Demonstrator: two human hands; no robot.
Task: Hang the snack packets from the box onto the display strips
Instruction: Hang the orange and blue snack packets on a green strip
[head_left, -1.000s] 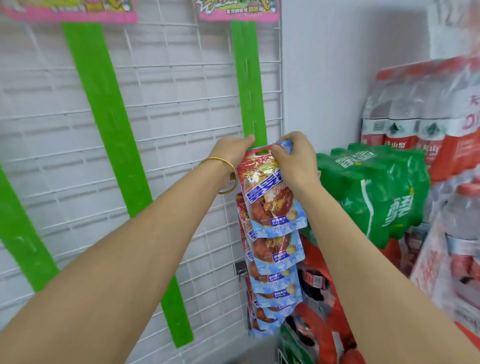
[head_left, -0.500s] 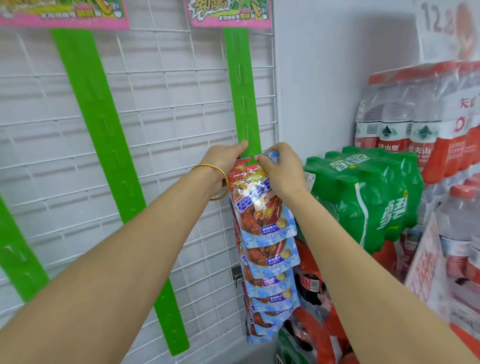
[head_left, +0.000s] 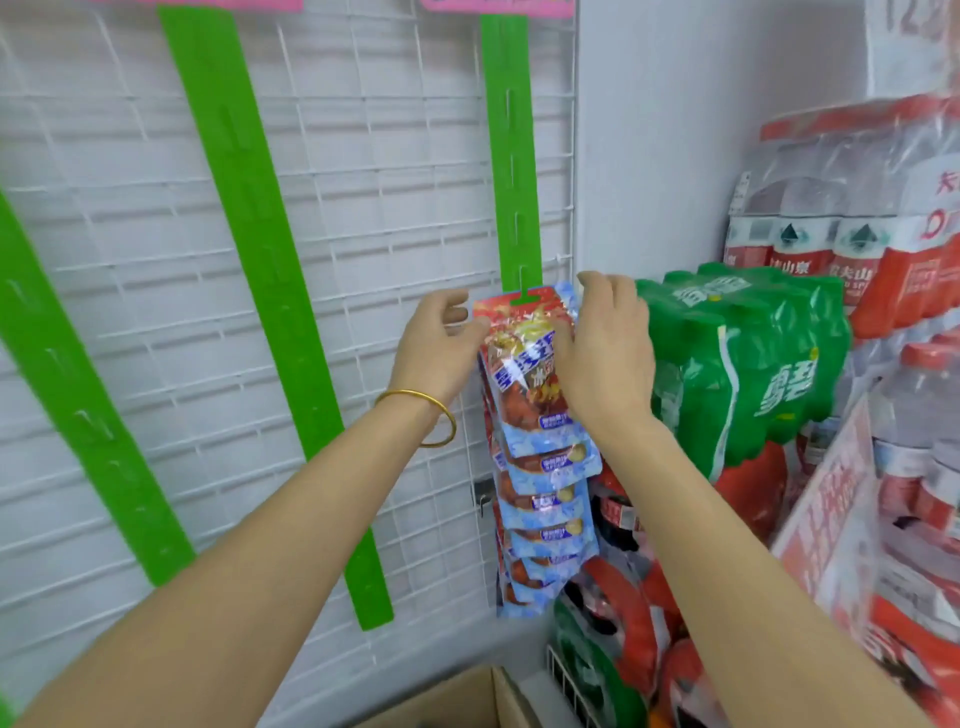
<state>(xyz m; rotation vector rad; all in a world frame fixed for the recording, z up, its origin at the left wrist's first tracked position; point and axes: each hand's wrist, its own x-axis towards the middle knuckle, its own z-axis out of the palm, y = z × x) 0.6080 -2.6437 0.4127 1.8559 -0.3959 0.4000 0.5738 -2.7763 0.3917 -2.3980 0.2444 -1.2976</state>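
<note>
With the packet (head_left: 519, 374) hooked on the strip (head_left: 511, 156), your left grip (head_left: 436, 343) released beside the strip and your right grip (head_left: 605, 358) on the packet, its hold untellable, tug down lightly to seat it.

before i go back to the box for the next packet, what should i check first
1. Top packet hooked: the tab of the green strip shows through its top hole. ok
2. Left hand off the packet: fingers relaxed beside its left edge. ok
3. Right hand off the packet: it covers the packet's right side, grip hidden. cannot tell
4. Free hooks: the strip is bare above this packet. ok
5. Cardboard box has packets left: only a corner is in view, inside hidden. cannot tell
</note>
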